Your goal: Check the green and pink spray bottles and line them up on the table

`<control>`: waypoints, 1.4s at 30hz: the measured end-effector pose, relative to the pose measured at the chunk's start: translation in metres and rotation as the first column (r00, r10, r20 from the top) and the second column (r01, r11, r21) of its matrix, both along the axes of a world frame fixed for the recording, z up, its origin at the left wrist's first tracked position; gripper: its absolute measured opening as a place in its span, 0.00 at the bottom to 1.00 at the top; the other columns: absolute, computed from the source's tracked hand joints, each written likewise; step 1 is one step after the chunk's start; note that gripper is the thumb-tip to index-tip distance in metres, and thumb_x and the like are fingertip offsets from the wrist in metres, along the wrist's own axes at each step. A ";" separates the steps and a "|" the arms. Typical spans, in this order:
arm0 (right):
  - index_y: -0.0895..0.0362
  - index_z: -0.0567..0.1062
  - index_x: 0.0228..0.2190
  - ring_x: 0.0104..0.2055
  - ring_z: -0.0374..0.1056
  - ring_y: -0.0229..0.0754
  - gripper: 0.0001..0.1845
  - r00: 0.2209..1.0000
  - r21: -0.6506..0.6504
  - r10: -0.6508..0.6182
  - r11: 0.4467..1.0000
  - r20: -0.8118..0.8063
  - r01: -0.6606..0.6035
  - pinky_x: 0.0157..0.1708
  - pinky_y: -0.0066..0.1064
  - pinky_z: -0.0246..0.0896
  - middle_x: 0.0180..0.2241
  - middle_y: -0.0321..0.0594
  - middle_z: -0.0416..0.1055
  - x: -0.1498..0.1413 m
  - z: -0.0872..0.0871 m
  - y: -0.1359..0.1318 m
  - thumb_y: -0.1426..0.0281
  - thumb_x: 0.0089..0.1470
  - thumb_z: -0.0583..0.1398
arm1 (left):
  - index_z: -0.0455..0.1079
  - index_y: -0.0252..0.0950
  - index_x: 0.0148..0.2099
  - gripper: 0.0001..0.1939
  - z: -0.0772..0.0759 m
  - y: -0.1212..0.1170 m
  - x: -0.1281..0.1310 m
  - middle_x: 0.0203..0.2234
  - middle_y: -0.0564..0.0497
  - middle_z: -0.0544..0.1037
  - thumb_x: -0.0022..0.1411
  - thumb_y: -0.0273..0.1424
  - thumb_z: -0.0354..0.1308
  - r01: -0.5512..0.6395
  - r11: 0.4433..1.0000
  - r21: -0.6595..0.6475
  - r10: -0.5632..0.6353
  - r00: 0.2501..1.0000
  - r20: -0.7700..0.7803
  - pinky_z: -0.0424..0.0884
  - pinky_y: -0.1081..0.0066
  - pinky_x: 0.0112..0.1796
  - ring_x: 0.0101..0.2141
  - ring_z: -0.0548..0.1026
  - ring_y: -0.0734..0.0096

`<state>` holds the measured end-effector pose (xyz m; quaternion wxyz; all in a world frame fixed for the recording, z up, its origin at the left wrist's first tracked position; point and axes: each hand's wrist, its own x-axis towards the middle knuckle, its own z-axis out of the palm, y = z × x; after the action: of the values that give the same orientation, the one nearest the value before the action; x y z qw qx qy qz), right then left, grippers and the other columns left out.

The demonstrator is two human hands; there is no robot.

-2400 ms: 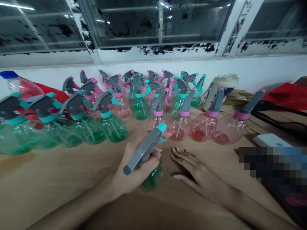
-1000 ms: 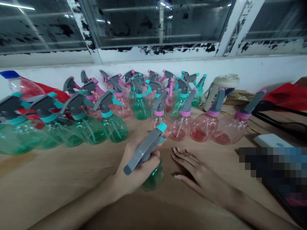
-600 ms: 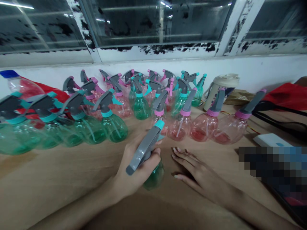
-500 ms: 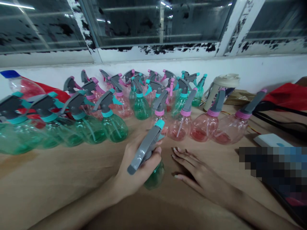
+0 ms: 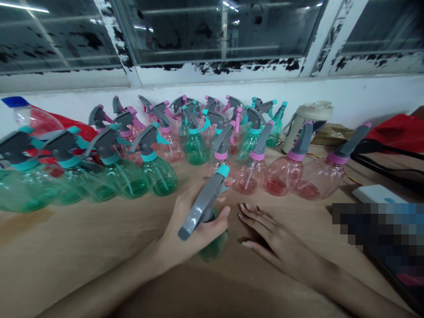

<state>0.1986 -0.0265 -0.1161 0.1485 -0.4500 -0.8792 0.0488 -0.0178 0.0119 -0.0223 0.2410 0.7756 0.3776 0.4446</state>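
My left hand point(image 5: 187, 225) is closed around the neck of a green spray bottle point(image 5: 215, 245), its grey head and turquoise nozzle tilted toward the back. The thumb stretches across the near side of the neck, and the other fingers are partly hidden behind the spray head. To the right, my right hand point(image 5: 268, 234) lies flat on the wooden table point(image 5: 109, 247) with its fingers out, holding nothing and apart from the bottle. Just behind the held bottle stands a pink-collared spray bottle point(image 5: 221, 155), partly covered by it.
Green spray bottles point(image 5: 160, 176) line the left side, and pink ones point(image 5: 283, 176) the right. More crowd behind them along the wall. At right are a cream tumbler point(image 5: 311, 123), a white box point(image 5: 377, 194), black straps and a pixelated area. A blue-capped bottle point(image 5: 36, 119) stands far left.
My left thumb has straightened and lifted a little from its curled place at the bottle's neck. The bottle and my right hand stay nearly where they were.
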 end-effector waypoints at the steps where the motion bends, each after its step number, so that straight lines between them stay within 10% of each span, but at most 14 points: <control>1: 0.58 0.57 0.60 0.63 0.52 0.45 0.29 1.000 0.002 -0.002 1.000 -0.001 0.002 0.59 0.47 0.53 0.62 0.42 0.55 0.000 0.000 0.000 0.58 0.61 0.51 | 0.68 0.41 0.43 0.15 -0.001 0.001 0.000 0.42 0.50 0.76 0.52 0.24 0.57 0.007 1.000 -0.003 -0.007 1.000 -0.004 0.76 0.67 0.37 0.36 0.77 0.66; 13: 0.59 0.59 0.59 0.63 0.51 0.44 0.29 1.000 -0.001 -0.017 1.000 0.025 0.017 0.60 0.46 0.52 0.62 0.41 0.54 -0.001 0.001 0.001 0.58 0.62 0.50 | 0.64 0.40 0.34 0.03 0.007 -0.001 0.001 0.24 0.57 0.73 0.56 0.28 0.55 -0.051 0.999 0.010 0.052 0.993 -0.109 0.70 0.74 0.24 0.20 0.71 0.75; 42: 0.55 0.54 0.61 0.63 0.52 0.46 0.31 0.998 -0.031 -0.007 1.000 -0.068 0.005 0.60 0.48 0.51 0.62 0.42 0.55 0.000 0.000 0.000 0.59 0.61 0.52 | 0.67 0.42 0.45 0.14 0.006 -0.001 -0.002 0.38 0.52 0.77 0.55 0.27 0.55 -0.030 1.000 0.011 0.030 0.996 -0.083 0.75 0.67 0.37 0.32 0.77 0.68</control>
<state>0.1986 -0.0264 -0.1158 0.1714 -0.4530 -0.8715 0.0770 -0.0197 0.0106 -0.0167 0.2148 0.7888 0.3969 0.4173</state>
